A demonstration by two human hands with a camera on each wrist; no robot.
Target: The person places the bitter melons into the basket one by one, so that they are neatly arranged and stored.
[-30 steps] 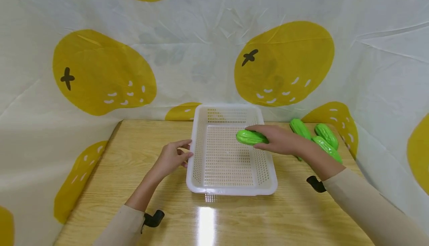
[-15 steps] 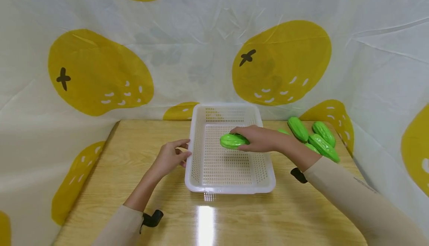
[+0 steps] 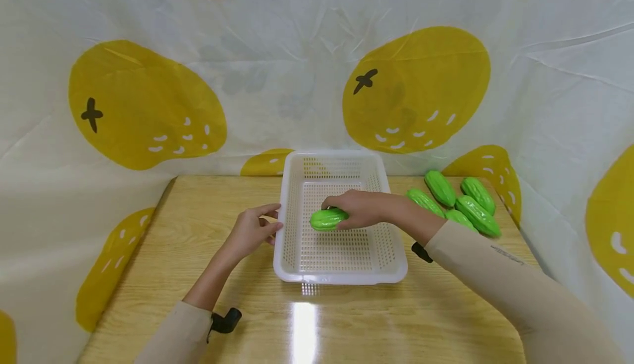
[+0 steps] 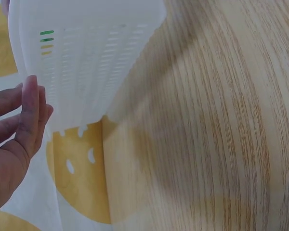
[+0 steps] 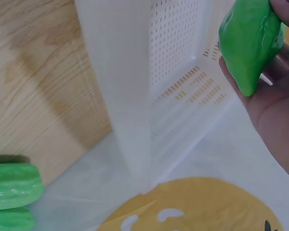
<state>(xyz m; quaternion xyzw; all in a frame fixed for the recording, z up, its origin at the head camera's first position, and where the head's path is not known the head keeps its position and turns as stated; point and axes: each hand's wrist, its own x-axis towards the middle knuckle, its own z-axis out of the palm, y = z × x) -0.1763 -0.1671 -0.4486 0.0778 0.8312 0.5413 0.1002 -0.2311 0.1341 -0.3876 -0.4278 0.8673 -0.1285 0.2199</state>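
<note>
Gourds (image 3: pixel 324 220), glossy, green, ridged: gripping one (right hand (image 3: pixel 360 209)) over one rectangular white plastic basket (image 3: pixel 342 278), touching its rim (left hand (image 3: pixel 250 232), unclenched), numbering five on wooden table (image 3: pixel 218 201).

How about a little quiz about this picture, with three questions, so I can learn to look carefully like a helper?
1. Pick one: which side's hand is holding a green vegetable?
A) left
B) right
C) neither

2. Count: how many other green vegetables can you see on the wooden table, to the right of the white basket?

3. True or false: the left hand is at the outer side of the basket, not inside it.

Key:
1. B, the right hand.
2. Five.
3. True.
</note>
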